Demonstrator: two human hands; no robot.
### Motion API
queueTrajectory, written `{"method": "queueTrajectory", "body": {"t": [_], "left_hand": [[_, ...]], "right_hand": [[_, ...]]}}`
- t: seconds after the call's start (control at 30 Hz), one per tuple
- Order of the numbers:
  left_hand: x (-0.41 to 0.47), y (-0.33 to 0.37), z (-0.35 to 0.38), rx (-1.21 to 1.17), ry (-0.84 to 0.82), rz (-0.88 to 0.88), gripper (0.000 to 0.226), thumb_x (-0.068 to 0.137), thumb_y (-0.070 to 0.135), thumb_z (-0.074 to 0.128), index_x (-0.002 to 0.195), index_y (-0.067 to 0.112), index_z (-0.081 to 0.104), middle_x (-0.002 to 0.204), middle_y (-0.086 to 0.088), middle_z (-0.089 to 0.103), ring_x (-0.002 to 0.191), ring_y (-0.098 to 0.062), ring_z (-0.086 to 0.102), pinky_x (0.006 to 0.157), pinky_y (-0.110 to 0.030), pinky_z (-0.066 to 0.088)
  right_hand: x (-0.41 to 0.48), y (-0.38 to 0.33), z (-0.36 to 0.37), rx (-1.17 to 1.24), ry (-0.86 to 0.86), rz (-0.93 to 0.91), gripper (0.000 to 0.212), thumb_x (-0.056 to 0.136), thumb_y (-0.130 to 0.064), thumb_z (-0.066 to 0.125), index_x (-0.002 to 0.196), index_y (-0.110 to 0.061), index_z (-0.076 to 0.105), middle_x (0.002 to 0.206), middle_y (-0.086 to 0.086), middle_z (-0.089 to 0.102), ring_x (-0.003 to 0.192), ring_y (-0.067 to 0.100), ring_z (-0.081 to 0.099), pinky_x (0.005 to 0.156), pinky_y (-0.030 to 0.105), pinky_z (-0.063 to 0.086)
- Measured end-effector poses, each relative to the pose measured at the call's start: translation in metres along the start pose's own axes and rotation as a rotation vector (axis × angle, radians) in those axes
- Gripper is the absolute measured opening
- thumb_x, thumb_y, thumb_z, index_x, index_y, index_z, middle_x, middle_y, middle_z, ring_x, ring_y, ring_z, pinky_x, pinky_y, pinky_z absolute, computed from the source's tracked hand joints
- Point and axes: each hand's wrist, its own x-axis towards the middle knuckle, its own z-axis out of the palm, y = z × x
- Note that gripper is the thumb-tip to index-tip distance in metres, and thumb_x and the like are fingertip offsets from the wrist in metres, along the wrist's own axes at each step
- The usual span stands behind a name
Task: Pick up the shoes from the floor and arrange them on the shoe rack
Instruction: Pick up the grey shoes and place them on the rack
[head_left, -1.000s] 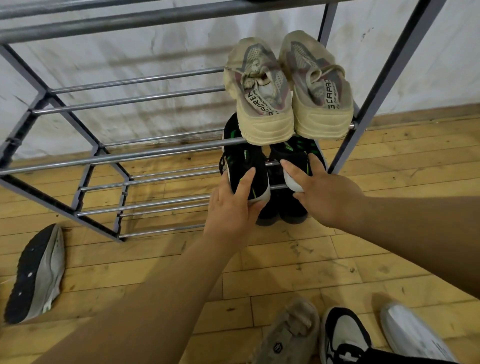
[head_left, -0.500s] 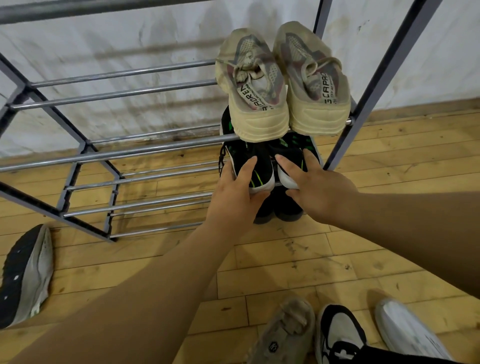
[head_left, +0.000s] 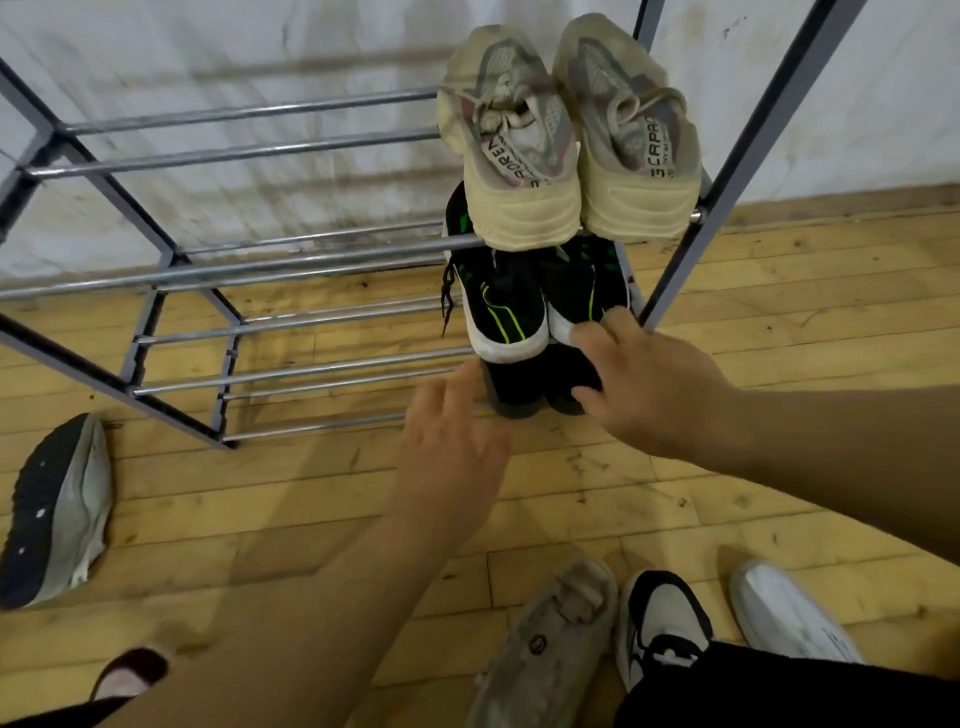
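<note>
**Squaring up the black-and-green pair**

Nearest, on the wooden floor (head_left: 727, 493): a worn grey shoe (head_left: 550, 639), a black-and-white shoe (head_left: 660, 618) and a white shoe (head_left: 784, 613) in a row, not yet picked up. Off to the left, a grey sneaker (head_left: 57, 509) tipped on its side, sole outward.

Further in, the left hand (head_left: 452, 441), fingers spread and loose, holding nothing, just short of the shoe rack (head_left: 311, 244). Then the right hand (head_left: 654, 384), fingers straight, tips against the white heel of the right black-and-green shoe (head_left: 587, 291), pressing rather than gripping. Alongside on the same tier, the left black-and-green shoe (head_left: 498, 312). Below, a black pair (head_left: 530, 389). Above, a beige pair (head_left: 571, 156).

Probably a last nudge. Push gently with flat fingers to level the two heels, keep both soles across the rails, and mind the lace dangling at the left. Avoid knocking the beige heels overhead.
</note>
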Motion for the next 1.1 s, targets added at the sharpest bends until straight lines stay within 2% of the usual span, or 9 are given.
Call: {"method": "queueTrajectory", "body": {"t": [0.1, 0.2, 0.4, 0.53, 0.67, 0.8, 0.9, 1.0, 1.1], "left_hand": [[-0.058, -0.022, 0.027, -0.042, -0.403, -0.258, 0.078, 0.099, 0.051, 0.057, 0.161, 0.04, 0.01, 0.163, 0.003, 0.021, 0.147, -0.021, 0.028, 0.114, -0.038, 0.034], [-0.107, -0.052, 0.055, -0.055, -0.673, -0.341, 0.084, 0.096, 0.057, 0.06, 0.161, 0.039, 0.011, 0.164, 0.004, 0.026, 0.145, -0.019, 0.034, 0.113, -0.031, 0.033], [-0.146, -0.072, 0.071, -0.157, -0.829, -0.452, 0.062, 0.106, 0.03, 0.048, 0.162, 0.034, 0.021, 0.153, 0.002, 0.05, 0.133, -0.017, 0.052, 0.101, -0.019, 0.039], [-0.14, -0.077, 0.07, -0.171, -0.745, -0.459, 0.06, 0.104, 0.022, 0.051, 0.158, 0.038, 0.031, 0.141, -0.003, 0.061, 0.126, -0.021, 0.058, 0.09, -0.02, 0.043], [-0.125, -0.074, 0.06, -0.265, -0.692, -0.439, 0.056, 0.102, 0.009, 0.05, 0.15, 0.037, 0.049, 0.113, 0.008, 0.067, 0.105, -0.012, 0.063, 0.076, -0.003, 0.041], [-0.092, -0.072, 0.021, -0.315, -0.666, -0.412, 0.042, 0.101, 0.009, 0.055, 0.127, 0.039, 0.07, 0.104, 0.014, 0.07, 0.096, -0.003, 0.066, 0.077, -0.008, 0.051], [-0.064, -0.076, -0.046, -0.275, -0.585, -0.399, 0.039, 0.099, 0.012, 0.062, 0.106, 0.047, 0.076, 0.102, 0.011, 0.075, 0.095, -0.007, 0.071, 0.086, -0.031, 0.061], [-0.041, -0.075, -0.138, -0.24, -0.553, -0.404, 0.032, 0.098, 0.01, 0.066, 0.102, 0.039, 0.079, 0.096, 0.007, 0.079, 0.091, -0.012, 0.075, 0.08, -0.032, 0.063], [-0.039, -0.063, -0.241, -0.199, -0.487, -0.373, 0.031, 0.096, 0.004, 0.069, 0.102, 0.032, 0.08, 0.087, 0.008, 0.079, 0.08, -0.006, 0.074, 0.07, -0.021, 0.057]], "right_hand": [[-0.03, -0.009, 0.023, 0.215, -0.514, 0.061, 0.056, 0.1, -0.048, 0.054, 0.144, -0.022, 0.031, 0.135, 0.008, 0.045, 0.097, 0.029, 0.058, 0.079, 0.041, 0.05], [-0.047, -0.019, 0.052, 0.159, -0.935, 0.034, 0.068, 0.098, -0.055, 0.055, 0.151, -0.026, 0.025, 0.143, 0.009, 0.041, 0.108, 0.028, 0.058, 0.091, 0.041, 0.052], [-0.047, -0.039, 0.091, 0.224, -1.193, -0.027, 0.067, 0.1, -0.043, 0.058, 0.153, -0.025, 0.021, 0.129, 0.011, 0.054, 0.093, 0.024, 0.058, 0.079, 0.039, 0.05], [-0.049, -0.045, 0.107, 0.261, -1.222, -0.011, 0.074, 0.099, -0.042, 0.061, 0.154, -0.026, 0.014, 0.128, 0.01, 0.056, 0.094, 0.023, 0.06, 0.08, 0.04, 0.051], [-0.043, -0.051, 0.108, 0.289, -1.231, -0.01, 0.079, 0.096, -0.038, 0.065, 0.156, -0.028, 0.013, 0.122, 0.006, 0.057, 0.087, 0.017, 0.059, 0.077, 0.035, 0.05], [-0.023, -0.062, 0.084, 0.311, -1.111, -0.045, 0.085, 0.091, -0.045, 0.069, 0.157, -0.038, 0.015, 0.141, 0.007, 0.049, 0.115, 0.025, 0.059, 0.095, 0.039, 0.051], [-0.01, -0.08, 0.052, 0.346, -0.947, -0.131, 0.084, 0.091, -0.053, 0.067, 0.155, -0.045, 0.015, 0.144, -0.002, 0.047, 0.119, 0.019, 0.054, 0.091, 0.03, 0.047], [-0.001, -0.113, 0.007, 0.402, -0.765, -0.221, 0.078, 0.094, -0.058, 0.061, 0.155, -0.05, 0.014, 0.137, -0.014, 0.05, 0.103, 0.007, 0.05, 0.072, 0.013, 0.037], [0.002, -0.158, -0.049, 0.507, -0.578, -0.359, 0.072, 0.095, -0.054, 0.062, 0.153, -0.054, 0.019, 0.149, -0.022, 0.042, 0.124, 0.006, 0.048, 0.093, 0.018, 0.039]]}}
